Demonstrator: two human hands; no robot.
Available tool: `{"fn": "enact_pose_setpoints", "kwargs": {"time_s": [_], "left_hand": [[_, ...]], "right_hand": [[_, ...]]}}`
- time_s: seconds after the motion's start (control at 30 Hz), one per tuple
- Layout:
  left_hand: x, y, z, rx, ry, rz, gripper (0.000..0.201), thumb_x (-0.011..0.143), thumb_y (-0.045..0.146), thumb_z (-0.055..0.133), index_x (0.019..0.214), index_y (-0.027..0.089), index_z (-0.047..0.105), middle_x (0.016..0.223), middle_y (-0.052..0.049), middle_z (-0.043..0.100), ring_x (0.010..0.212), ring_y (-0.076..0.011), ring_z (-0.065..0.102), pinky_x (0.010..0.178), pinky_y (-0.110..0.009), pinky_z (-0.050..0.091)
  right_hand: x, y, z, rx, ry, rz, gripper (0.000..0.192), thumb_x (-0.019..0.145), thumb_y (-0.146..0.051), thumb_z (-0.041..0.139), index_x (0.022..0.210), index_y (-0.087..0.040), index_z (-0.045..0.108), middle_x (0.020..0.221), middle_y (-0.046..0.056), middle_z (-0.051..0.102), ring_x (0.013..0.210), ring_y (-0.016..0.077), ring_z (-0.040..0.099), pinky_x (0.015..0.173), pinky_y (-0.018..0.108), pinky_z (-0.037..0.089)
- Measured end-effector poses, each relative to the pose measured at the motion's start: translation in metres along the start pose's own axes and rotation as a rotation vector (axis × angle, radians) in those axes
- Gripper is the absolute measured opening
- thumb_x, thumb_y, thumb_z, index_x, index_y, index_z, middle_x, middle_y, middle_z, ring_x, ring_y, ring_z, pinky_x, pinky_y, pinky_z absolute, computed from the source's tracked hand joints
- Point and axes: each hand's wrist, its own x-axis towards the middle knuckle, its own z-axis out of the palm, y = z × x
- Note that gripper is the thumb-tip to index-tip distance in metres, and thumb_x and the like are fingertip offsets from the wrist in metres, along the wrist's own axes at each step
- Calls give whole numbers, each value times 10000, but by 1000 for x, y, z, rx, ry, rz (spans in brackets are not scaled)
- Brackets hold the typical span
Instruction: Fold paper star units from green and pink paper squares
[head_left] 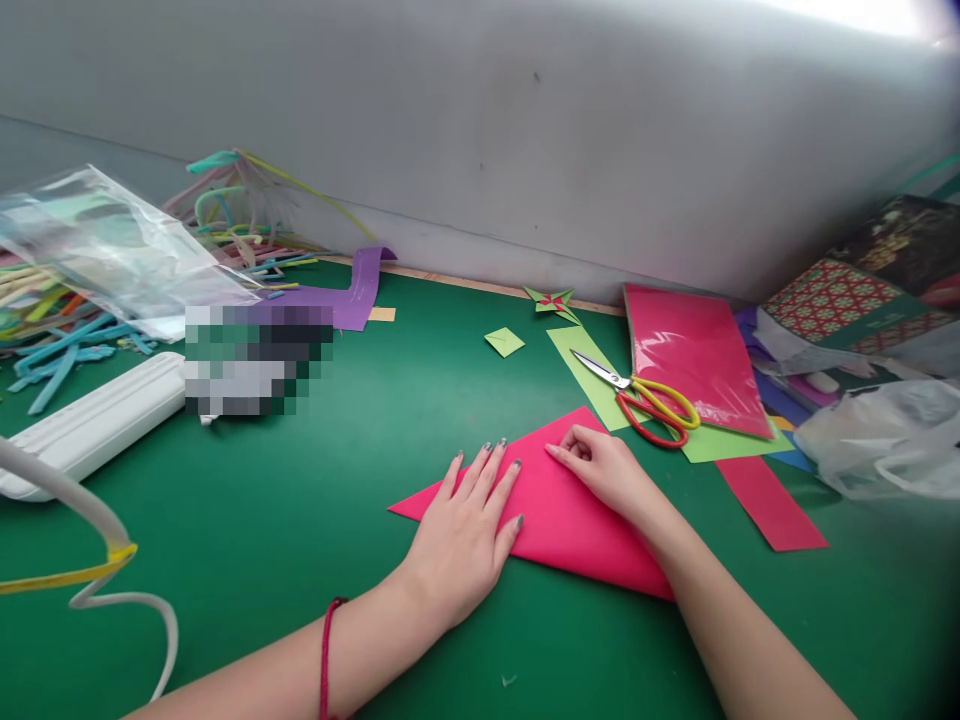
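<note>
— What sits closest to the lens?

— Two bare forearms, the left one with a red string bracelet (325,655) at the wrist. The left hand (465,535) lies flat, fingers spread, pressing down on the folded pink paper (562,515). The right hand (611,470) has its fingers curled, fingertips pinching along the paper's upper edge.

— And where is that paper?

— On the green table (300,520), in front of the person, folded into a triangle.

— What's around it?

— Just beyond the right hand, scissors (645,400) with yellow and red handles lie on a light green sheet (585,375), beside a glossy pink pack of paper (694,355). A red strip (772,505) lies to the right, near a plastic bag (885,435). Farther back are a small green square (504,341) and a folded paper star (553,301).

— Any writing?

— None I can read; a purple strip (352,295) shows faint marks, too small to tell. Left, a white case (97,420) and pipe cleaners (67,350).
</note>
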Motion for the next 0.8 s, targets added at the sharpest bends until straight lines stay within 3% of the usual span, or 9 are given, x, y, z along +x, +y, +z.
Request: {"fn": "enact_pose_setpoints", "kwargs": {"time_s": [0.6, 0.8], "left_hand": [[0, -1, 2, -15, -20, -11, 495, 878, 376, 221, 1343, 210, 193, 1405, -40, 225, 1284, -218, 169, 1032, -454, 160], [0, -1, 0, -32, -13, -4, 550, 842, 494, 245, 1331, 244, 228, 1414, -30, 200, 1284, -230, 164, 1031, -450, 159]], "right_hand": [[0, 0, -1, 11, -7, 9, 321, 778, -487, 411, 640, -200, 452, 587, -5, 553, 530, 134, 495, 499, 235, 346], [0, -2, 2, 13, 3, 9, 312, 774, -481, 425, 648, -199, 472, 597, -2, 566, 542, 135, 517, 507, 238, 359]]}}
